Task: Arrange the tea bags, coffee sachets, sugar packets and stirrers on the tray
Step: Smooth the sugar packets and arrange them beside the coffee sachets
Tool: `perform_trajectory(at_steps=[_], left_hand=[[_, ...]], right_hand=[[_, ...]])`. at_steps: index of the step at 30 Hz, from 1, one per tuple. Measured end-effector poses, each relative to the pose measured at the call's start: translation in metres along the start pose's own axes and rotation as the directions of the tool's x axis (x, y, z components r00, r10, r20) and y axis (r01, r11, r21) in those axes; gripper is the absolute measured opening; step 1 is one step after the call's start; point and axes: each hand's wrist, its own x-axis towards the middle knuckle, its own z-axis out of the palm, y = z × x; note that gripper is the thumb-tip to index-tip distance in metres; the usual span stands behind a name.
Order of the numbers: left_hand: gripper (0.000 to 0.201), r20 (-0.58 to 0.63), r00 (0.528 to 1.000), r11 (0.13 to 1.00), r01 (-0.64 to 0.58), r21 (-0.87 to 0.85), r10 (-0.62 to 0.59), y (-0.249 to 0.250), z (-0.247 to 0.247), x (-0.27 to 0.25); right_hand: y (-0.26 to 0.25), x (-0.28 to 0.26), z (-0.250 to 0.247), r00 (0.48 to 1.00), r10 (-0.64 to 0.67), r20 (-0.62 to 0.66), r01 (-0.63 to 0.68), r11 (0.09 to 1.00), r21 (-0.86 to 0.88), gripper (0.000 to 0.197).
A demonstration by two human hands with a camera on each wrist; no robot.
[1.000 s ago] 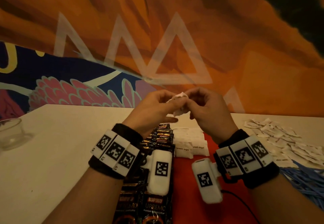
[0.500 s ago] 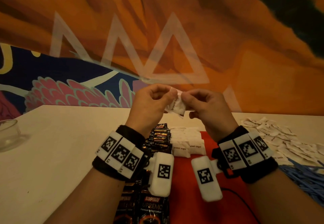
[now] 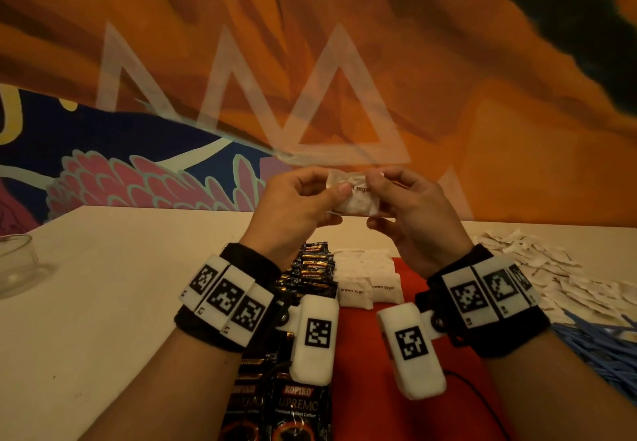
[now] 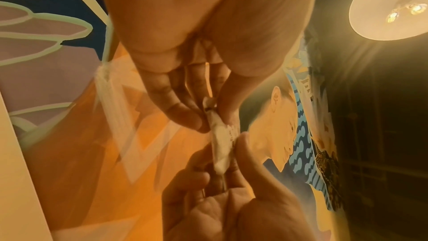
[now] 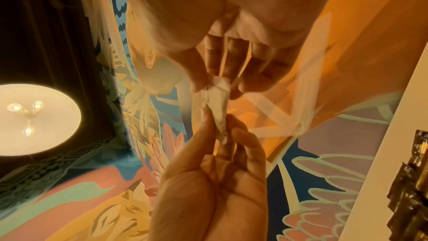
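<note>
2 hands hold 1 brown sugar packet (image 3: 355, 195) up in the air above the far end of the red tray (image 3: 386, 371). The left hand (image 3: 293, 209) pinches its left edge between thumb and fingers; the right hand (image 3: 413, 213) pinches the opposite edge the same way. Both wrist views show the packet stretched between the 2 pinches, crumpled rather than flat.

On the tray below, Kopiko coffee sachets (image 3: 303, 302) run in an overlapping line along the left side, and beside them lie 2 columns of brown sugar packets (image 3: 368, 285). Loose sugar packets (image 3: 551, 275) lie heaped on the table (image 3: 103, 302) to the right, with blue stirrers (image 3: 603, 347) nearer. A glass bowl (image 3: 17, 264) stands far left. No tea bags are visible.

The step in hand looks like smoothing this packet before laying it down. The next move probably calls for lowering it, print upward, onto the near end of a sugar column, overlapping or abutting the last packet squarely, then letting go with both hands without disturbing the neighbours.
</note>
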Motion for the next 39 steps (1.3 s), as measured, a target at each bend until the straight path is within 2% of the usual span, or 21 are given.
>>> perform_trajectory(at_steps=[3,5,7,9,13,16,18,20,22,24,26,29,31,36,39], left_hand=[[0.01,0.016,1.0,1.0,0.004,-0.016,-0.004,0.001,0.0,0.0],[0.008,0.019,1.0,1.0,0.005,-0.025,-0.004,0.002,0.0,-0.001],[0.008,0.019,1.0,0.999,0.009,-0.032,-0.008,0.003,-0.001,-0.002],[0.008,0.031,0.999,0.998,0.032,-0.045,-0.031,0.006,-0.003,-0.003],[0.021,-0.018,0.995,0.992,0.097,-0.08,-0.099,0.01,-0.003,-0.004],[0.023,-0.085,0.994,0.996,0.077,0.044,-0.073,0.008,-0.002,-0.004],[0.023,-0.125,0.992,0.982,0.029,0.185,-0.006,0.006,-0.002,-0.002],[0.025,-0.152,0.987,0.961,-0.013,0.275,0.056,0.006,-0.004,-0.001],[0.028,-0.176,0.982,0.961,-0.022,0.277,0.074,0.008,-0.008,0.0],[0.028,-0.194,0.979,0.966,-0.017,0.257,0.068,0.012,-0.012,0.0],[0.026,-0.199,0.978,0.964,-0.013,0.266,0.068,0.014,-0.014,0.0],[0.027,-0.185,0.981,0.964,-0.012,0.266,0.064,0.017,-0.013,0.0],[0.027,-0.177,0.982,0.967,-0.015,0.254,0.061,0.018,-0.012,-0.001],[0.024,-0.168,0.984,0.966,-0.016,0.258,0.061,0.021,-0.012,-0.001],[0.022,-0.169,0.984,0.968,-0.018,0.25,0.062,0.023,-0.014,-0.001]], right_hand=[[0.0,0.0,0.0,0.998,0.053,-0.034,-0.05,0.996,0.069,0.014],[-0.002,-0.001,-0.002,0.998,0.064,-0.008,-0.063,0.994,0.092,0.021],[-0.001,-0.001,-0.004,0.999,0.026,0.044,-0.025,1.0,-0.01,0.032],[0.001,-0.001,-0.004,0.997,-0.042,0.067,0.051,0.989,-0.137,0.031],[0.007,0.002,-0.007,0.993,-0.097,0.065,0.108,0.972,-0.209,0.039],[0.005,0.002,-0.008,0.99,-0.09,0.109,0.118,0.952,-0.283,0.035],[0.004,0.001,-0.013,0.991,-0.058,0.124,0.096,0.939,-0.329,0.027],[0.005,0.001,-0.022,0.994,-0.008,0.107,0.049,0.921,-0.386,0.022],[0.011,0.002,-0.034,0.993,0.083,0.087,-0.036,0.894,-0.446,0.015],[0.02,0.004,-0.048,0.974,0.22,0.057,-0.157,0.833,-0.53,0.016],[0.032,0.008,-0.063,0.937,0.348,0.009,-0.265,0.731,-0.628,0.015],[0.046,0.012,-0.081,0.879,0.474,-0.052,-0.362,0.591,-0.721,0.013],[0.05,0.013,-0.085,0.851,0.519,-0.08,-0.408,0.557,-0.724,0.012],[0.055,0.013,-0.08,0.814,0.572,-0.096,-0.464,0.543,-0.7,0.013],[0.06,0.014,-0.079,0.814,0.557,-0.166,-0.431,0.388,-0.815,0.011]])
